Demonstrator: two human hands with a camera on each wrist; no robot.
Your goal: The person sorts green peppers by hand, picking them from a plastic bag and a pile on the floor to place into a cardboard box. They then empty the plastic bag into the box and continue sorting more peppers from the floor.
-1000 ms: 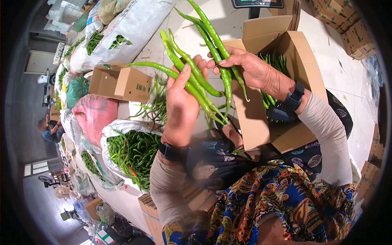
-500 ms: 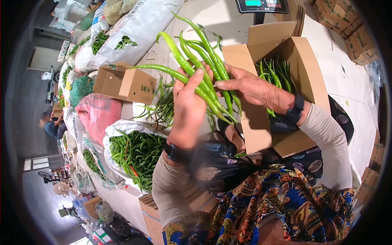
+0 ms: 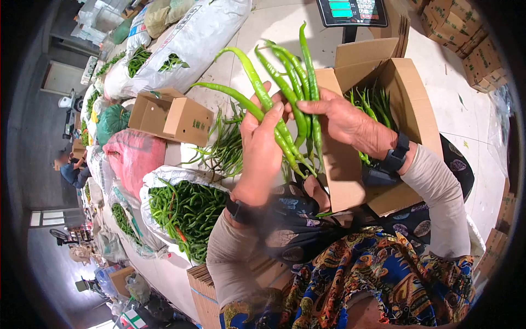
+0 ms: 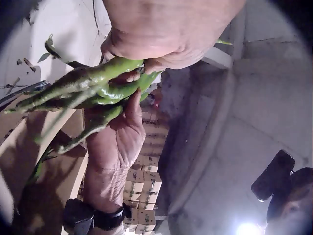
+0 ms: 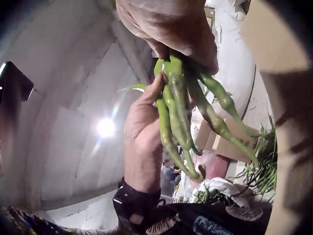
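My left hand [image 3: 262, 151] holds two long light-green chili peppers [image 3: 249, 70], its thumb lying across them. Close beside it, my right hand [image 3: 350, 123] pinches several darker green chili peppers [image 3: 311, 71] under its thumb, tips fanning upward. The fingers of both hands nearly meet between the two bunches. In the left wrist view, peppers [image 4: 73, 85] jut out from the near left hand [image 4: 166, 32], with the right hand [image 4: 115, 142] behind. From the right wrist, pepper ends [image 5: 176, 112] hang below the right hand [image 5: 171, 24], past the left thumb.
An open cardboard box [image 3: 419, 104] with green peppers [image 3: 378, 104] inside stands by my right forearm. To the left are a white sack of peppers [image 3: 183, 211], a loose pepper pile [image 3: 224, 148] and a small carton [image 3: 172, 118]. A scale [image 3: 353, 12] stands beyond the box.
My hands have drawn closer together. One pepper that was among the left hand's now stands with the right hand's bunch. The view has shifted slightly.
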